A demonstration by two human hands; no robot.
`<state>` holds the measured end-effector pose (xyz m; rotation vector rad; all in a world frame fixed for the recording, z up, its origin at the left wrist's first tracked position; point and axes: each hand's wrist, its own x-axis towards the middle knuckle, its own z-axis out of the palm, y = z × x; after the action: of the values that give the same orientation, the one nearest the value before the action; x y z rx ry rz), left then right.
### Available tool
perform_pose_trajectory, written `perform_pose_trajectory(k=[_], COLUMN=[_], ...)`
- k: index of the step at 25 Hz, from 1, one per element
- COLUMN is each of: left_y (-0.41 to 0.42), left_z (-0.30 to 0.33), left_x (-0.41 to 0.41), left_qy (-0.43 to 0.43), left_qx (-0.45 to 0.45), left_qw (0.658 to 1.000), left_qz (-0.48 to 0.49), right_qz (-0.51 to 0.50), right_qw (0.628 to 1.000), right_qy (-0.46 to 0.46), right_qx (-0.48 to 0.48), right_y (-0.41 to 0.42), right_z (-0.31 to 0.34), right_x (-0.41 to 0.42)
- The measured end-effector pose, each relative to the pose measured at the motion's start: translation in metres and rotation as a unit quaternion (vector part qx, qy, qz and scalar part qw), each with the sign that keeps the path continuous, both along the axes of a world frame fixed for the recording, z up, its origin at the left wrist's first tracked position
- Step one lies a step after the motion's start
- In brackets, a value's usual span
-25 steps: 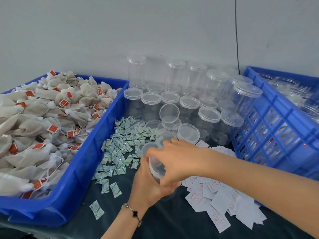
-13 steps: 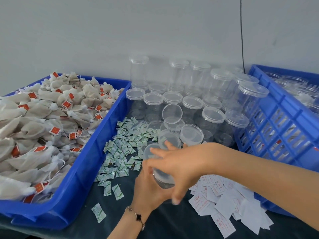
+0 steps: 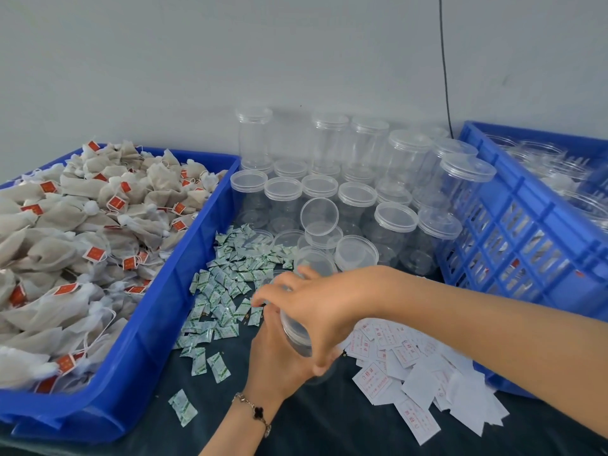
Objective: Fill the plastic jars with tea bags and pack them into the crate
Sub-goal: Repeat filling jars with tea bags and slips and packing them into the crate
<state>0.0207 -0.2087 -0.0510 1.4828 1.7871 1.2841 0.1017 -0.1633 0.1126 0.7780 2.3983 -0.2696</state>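
My left hand [image 3: 276,360] grips the body of a clear plastic jar [image 3: 297,335] from below, just above the dark table. Over the jar's top lies my right hand [image 3: 324,307], its fingers curled round the lid. Tea bags [image 3: 82,238] with red tags fill the blue tray [image 3: 158,324] on the left. The blue slatted crate [image 3: 533,232] on the right holds several clear jars. More lidded jars [image 3: 358,179] stand in rows against the wall.
Small green-and-white sachets [image 3: 227,291] lie scattered beside the tray. White paper slips [image 3: 414,366] with red print are piled in front of the crate. Loose lids [image 3: 319,213] lie among the front jars. A black cable [image 3: 444,60] runs down the wall.
My right hand has turned on top of the jar, its fingers shifting round the lid. The jar and my left hand stay in nearly the same place.
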Motion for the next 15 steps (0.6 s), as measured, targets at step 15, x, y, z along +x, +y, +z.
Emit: perform_pose_trajectory(k=[15], left_y=[-0.01], left_z=[0.004], left_x=[-0.009], left_qy=[-0.1], left_qx=[0.104], left_qw=[0.989], left_qz=[0.044], right_qz=[-0.434], right_qw=[0.784], right_qy=[0.428], right_qx=[-0.117], right_y=[0.079], right_z=[-0.03], right_x=[0.047])
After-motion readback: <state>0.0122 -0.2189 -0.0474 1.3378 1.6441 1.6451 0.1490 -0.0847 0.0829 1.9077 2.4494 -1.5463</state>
